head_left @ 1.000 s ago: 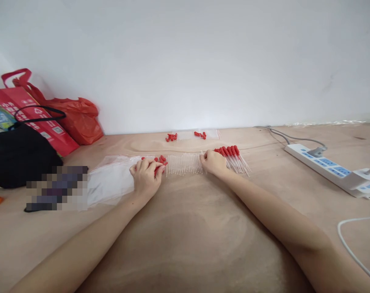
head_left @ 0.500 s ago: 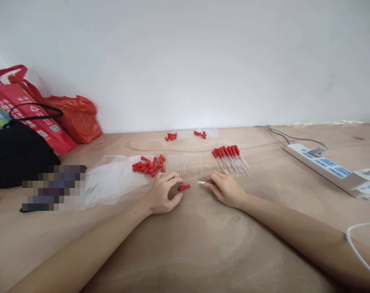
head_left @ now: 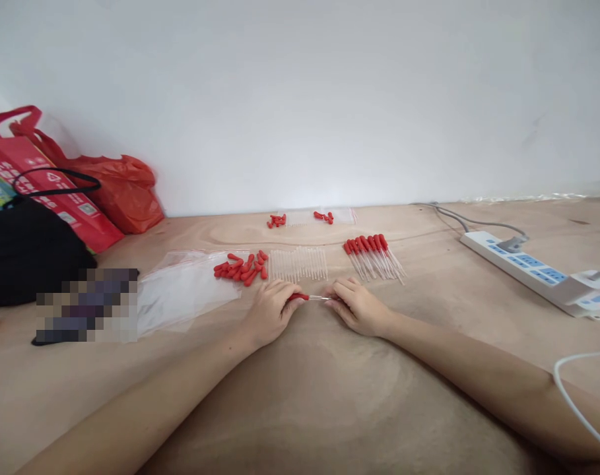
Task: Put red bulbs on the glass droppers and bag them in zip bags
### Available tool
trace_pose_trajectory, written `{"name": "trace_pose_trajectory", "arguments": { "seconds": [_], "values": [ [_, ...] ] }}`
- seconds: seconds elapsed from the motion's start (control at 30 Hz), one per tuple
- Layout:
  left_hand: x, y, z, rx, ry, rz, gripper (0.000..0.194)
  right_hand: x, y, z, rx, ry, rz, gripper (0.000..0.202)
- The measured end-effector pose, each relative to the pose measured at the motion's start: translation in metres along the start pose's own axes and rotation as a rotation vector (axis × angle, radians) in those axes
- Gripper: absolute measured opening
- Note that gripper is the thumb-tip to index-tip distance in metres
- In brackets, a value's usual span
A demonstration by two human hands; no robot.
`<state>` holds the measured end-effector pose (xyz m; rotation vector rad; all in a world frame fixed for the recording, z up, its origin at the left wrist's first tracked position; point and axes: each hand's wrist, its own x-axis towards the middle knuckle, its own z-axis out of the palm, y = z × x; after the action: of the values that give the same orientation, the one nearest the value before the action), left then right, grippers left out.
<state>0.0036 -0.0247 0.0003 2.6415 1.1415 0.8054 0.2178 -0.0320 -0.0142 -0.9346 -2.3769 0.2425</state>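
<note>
My left hand [head_left: 274,310] pinches a red rubber dropper bulb [head_left: 298,297] between thumb and fingers, its open end facing right. My right hand [head_left: 355,305] is closed on a clear glass dropper tube [head_left: 319,298], whose end meets the bulb's mouth. Whether the tube sits inside the bulb, I cannot tell. Beyond my left hand lie a pile of loose red bulbs [head_left: 243,267] and a row of bare glass tubes [head_left: 298,264]. Past my right hand, several droppers with red bulbs fitted [head_left: 373,254] lie side by side.
Clear plastic bags [head_left: 191,290] lie at left, near a black bag [head_left: 32,251] and red bags [head_left: 126,191]. More bulbs [head_left: 276,220] rest on the wooden table by the wall. A power strip [head_left: 527,270] and a white cable [head_left: 577,402] are at right.
My left hand has closed on the red bulb that lay on the table. The bulb and the glass tube, apart before, now meet end to end.
</note>
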Motion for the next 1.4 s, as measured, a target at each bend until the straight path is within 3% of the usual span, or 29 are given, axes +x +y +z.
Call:
{"name": "trace_pose_trajectory", "arguments": {
  "seconds": [0.5,1.0,1.4],
  "values": [
    [-0.002,0.002,0.002,-0.087,-0.009,0.094,0.018,0.002,0.005,0.004,0.008,0.036,-0.102,0.014],
    [-0.005,0.005,0.002,0.045,0.023,0.175,0.019,0.007,-0.007,0.0,-0.309,0.08,-0.195,0.021],
    [-0.004,0.009,0.001,0.07,-0.011,0.226,0.021,0.011,-0.012,0.008,-0.164,0.006,-0.147,0.023]
  ]
}}
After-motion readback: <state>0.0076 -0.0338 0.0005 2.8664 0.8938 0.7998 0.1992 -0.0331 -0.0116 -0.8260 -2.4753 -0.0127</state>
